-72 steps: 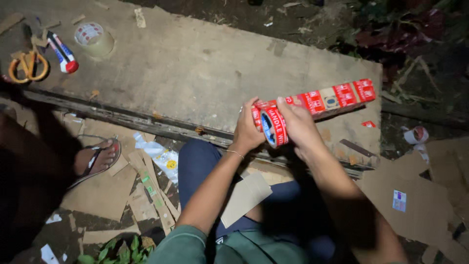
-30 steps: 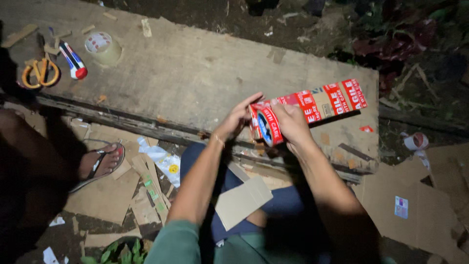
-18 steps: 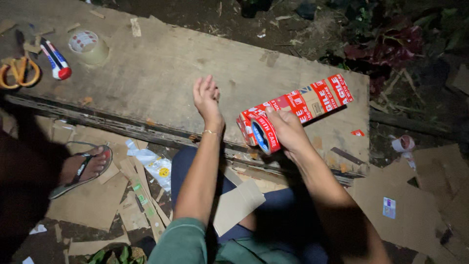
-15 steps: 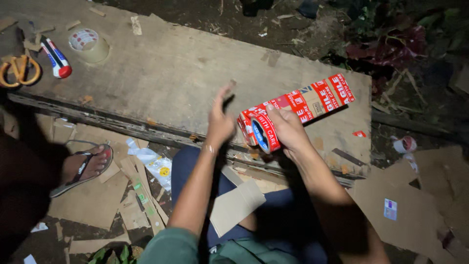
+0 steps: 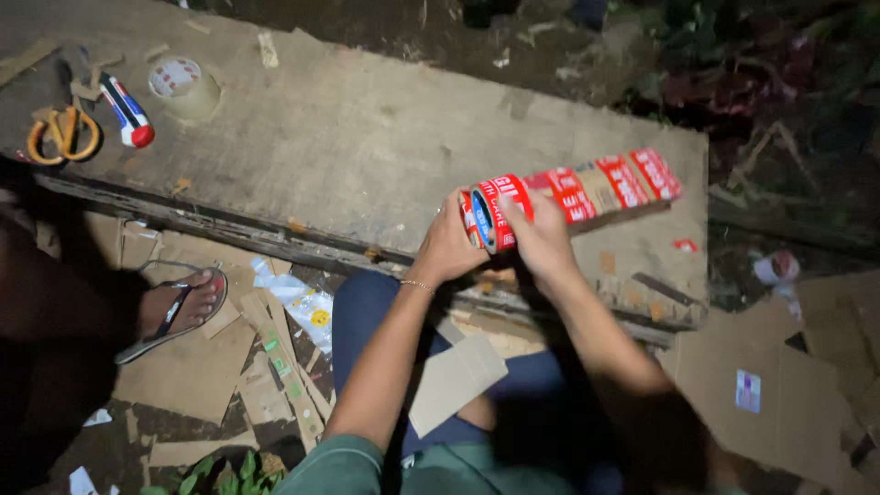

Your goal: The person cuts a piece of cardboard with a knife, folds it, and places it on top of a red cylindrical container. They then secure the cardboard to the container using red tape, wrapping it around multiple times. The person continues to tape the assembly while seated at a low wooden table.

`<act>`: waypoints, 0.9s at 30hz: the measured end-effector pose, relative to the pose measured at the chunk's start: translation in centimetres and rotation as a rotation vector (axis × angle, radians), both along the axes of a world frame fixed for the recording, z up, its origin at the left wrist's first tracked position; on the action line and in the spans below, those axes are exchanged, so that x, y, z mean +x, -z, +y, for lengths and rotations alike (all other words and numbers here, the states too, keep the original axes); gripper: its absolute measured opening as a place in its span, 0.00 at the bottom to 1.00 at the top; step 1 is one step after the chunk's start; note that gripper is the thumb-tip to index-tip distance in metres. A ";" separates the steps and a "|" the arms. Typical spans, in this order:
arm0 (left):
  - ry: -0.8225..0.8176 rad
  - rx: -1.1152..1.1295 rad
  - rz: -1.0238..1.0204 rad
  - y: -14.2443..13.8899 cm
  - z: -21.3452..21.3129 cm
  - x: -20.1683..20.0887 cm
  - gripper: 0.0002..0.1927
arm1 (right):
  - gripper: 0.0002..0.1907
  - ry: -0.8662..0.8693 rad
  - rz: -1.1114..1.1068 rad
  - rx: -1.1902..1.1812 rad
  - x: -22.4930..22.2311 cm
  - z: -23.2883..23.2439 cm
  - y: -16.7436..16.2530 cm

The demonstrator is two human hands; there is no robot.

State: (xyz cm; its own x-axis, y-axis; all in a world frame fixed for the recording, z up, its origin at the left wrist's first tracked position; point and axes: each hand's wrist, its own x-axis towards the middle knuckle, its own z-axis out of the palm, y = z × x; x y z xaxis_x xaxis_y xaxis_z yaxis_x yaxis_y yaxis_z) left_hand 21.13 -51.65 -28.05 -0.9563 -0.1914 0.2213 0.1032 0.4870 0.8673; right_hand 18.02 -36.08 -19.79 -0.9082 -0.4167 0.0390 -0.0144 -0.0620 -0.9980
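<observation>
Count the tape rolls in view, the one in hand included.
2. A red-and-white tape roll sits between the left hand and right hand, at the near end of the wrapped box. A clear tape roll lies far left on the board. Others may be hidden.

A worn wooden worktop [image 5: 367, 137] runs slantwise over the ground. Near its far left end lie orange-handled scissors [image 5: 62, 135], a red, white and blue marker [image 5: 126, 110] and a roll of clear tape [image 5: 183, 87]. Well away from the scissors, at the opposite end, rests a cardboard length wrapped in red tape [image 5: 596, 188].
</observation>
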 end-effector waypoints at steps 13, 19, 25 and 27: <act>0.061 0.054 0.183 1.2 -1.2 -1.4 0.55 | 0.13 0.154 0.109 -0.078 4.7 0.6 1.6; 0.048 0.052 0.178 1.0 -1.0 -1.6 0.57 | 0.16 0.293 -0.150 0.075 9.4 1.8 2.6; 0.073 0.034 0.216 1.1 -1.1 -0.8 0.55 | 0.16 0.361 -0.232 0.037 11.5 2.2 8.5; 0.081 0.056 0.233 1.1 -1.1 -0.7 0.54 | 0.15 0.348 -0.221 0.038 11.4 2.1 10.4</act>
State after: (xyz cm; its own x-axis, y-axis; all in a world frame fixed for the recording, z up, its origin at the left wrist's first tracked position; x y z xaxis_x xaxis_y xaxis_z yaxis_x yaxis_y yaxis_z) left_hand 20.43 -52.77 -29.15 -0.8935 -0.1339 0.4285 0.3401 0.4212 0.8408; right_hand 29.42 -33.98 -30.18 -0.9799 -0.0804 -0.1824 0.1870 -0.0543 -0.9809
